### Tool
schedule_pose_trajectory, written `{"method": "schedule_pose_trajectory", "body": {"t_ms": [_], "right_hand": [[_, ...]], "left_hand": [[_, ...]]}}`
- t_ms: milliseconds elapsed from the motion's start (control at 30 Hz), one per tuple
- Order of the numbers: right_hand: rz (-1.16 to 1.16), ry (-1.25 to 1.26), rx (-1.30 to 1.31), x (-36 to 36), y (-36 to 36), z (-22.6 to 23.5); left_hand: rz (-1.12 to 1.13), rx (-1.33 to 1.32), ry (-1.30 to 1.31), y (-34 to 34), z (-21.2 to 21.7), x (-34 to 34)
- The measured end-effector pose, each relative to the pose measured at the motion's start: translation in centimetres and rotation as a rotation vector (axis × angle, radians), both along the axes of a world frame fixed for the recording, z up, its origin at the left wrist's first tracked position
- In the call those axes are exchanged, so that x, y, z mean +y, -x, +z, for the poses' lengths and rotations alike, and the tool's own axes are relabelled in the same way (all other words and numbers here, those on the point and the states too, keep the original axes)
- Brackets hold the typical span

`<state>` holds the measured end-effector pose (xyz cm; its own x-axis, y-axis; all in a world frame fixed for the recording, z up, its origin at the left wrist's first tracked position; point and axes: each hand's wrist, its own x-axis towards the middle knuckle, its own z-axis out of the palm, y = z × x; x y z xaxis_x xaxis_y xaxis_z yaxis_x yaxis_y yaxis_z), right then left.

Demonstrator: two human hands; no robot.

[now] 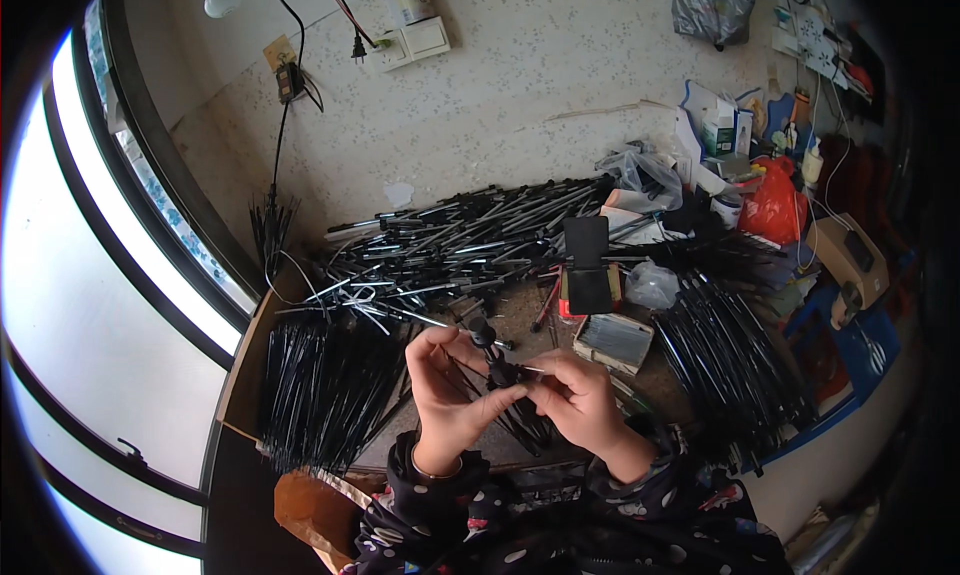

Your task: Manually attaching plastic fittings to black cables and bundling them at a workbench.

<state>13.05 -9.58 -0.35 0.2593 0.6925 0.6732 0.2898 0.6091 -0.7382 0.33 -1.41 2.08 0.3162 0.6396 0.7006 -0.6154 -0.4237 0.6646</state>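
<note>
Over the near middle of the bench, my left hand (pixel 445 400) is closed round a black jointed piece (pixel 503 373) with a round knob on top. It looks like the head of a small tripod, and slim black legs (pixel 525 425) slant down beneath it. From the right, my right hand (pixel 580 403) is closed in a pinch at the side of this piece. A thin silvery pin (pixel 535 369) shows at its fingertips. My fingers hide part of the joint. Just beyond my right hand sits a small open box (pixel 613 364) of thin metal pins.
A long heap of black and silver rods (pixel 480 230) lies along the wall. Bundles of black rods stand left (pixel 325 395) and right (pixel 735 360). Behind the pin box is a black phone-like holder (pixel 588 265). A red bag (pixel 775 200) and cardboard box (pixel 850 260) lie far right.
</note>
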Motion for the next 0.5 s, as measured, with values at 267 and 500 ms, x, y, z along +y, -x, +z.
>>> {"method": "schedule_pose_trajectory", "body": {"t_ms": [267,500], "right_hand": [[-0.135,-0.042,-0.341,-1.5,0.4,2.2],[-0.264,-0.15,-0.404,-1.6,0.8,1.3]], "left_hand": [[-0.022,0.302,-0.439,2.2,-1.7,2.8],[0.337,0.093,-0.351,0.9,-1.8,-1.7]]}}
